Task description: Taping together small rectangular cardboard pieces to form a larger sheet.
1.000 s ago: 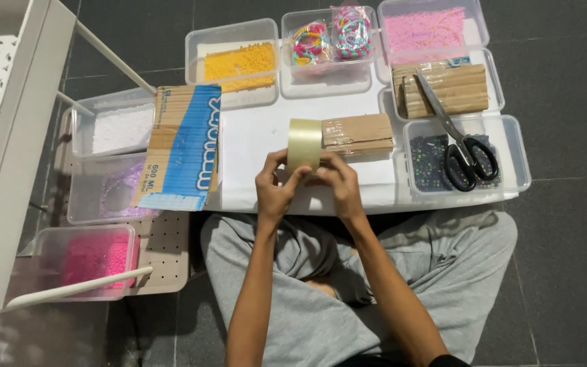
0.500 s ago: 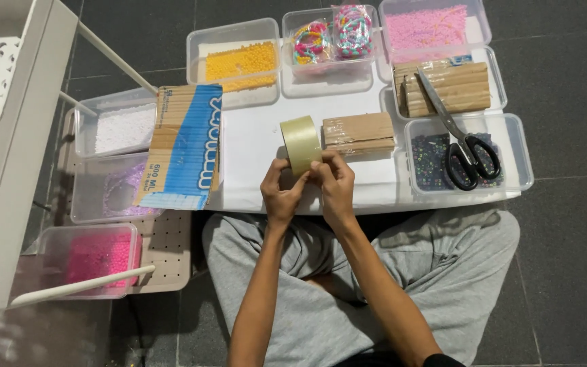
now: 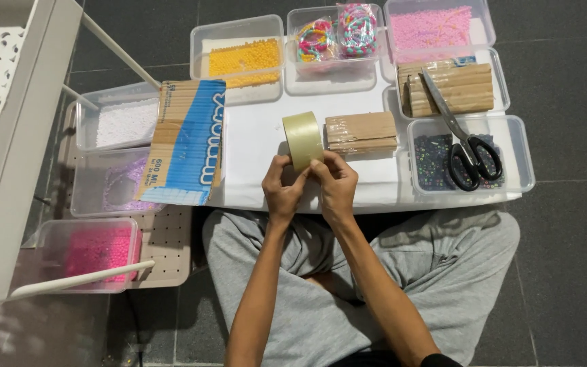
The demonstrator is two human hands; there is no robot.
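From the head view, your left hand (image 3: 281, 192) and right hand (image 3: 335, 187) both grip the tape roll (image 3: 303, 140) (held upright) above the white surface (image 3: 253, 146). A cardboard stack (image 3: 361, 132) lies just beside it, scissors (image 3: 464, 137) farther right.

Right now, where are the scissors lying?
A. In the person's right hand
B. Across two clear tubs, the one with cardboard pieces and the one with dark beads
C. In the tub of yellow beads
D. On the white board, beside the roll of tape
B: the scissors lie with the blades over the tub of cardboard pieces and the black handles over the tub of dark beads.
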